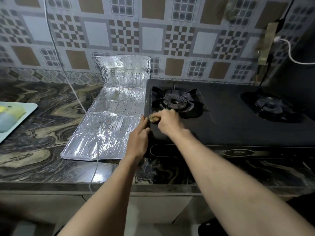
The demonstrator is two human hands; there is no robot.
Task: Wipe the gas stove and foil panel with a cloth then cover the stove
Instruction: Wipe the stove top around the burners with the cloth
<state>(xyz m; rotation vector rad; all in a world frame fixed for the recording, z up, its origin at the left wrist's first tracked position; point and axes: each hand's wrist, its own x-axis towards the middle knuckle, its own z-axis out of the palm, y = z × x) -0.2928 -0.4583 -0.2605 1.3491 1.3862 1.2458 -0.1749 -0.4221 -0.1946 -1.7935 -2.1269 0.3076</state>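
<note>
— Where's the cloth (154, 118)?
— Bunched in the right hand (167, 121), grip clamped on it, on the stove (230, 120) by the left burner (175, 101).
— Left hand (139, 137)?
— Fingers straight, against the stove's left edge, beside the foil (105, 116) on the counter (39, 126).

Both my forearms enter from the lower edge of the head view and are bare along their whole visible length; no sleeve or cuff shows on either. My left hand (139, 133) carries no glove, ring or bracelet that I can make out. My right hand (167, 121) is likewise ungloved, and its wrist is free of any watch or band. The left forearm appears slim and smooth, narrowing toward the wrist. The right forearm appears broader in the wide-angle lens, with faint fine hair visible on its upper surface. Fingernails are too blurred to report on either hand.
</note>
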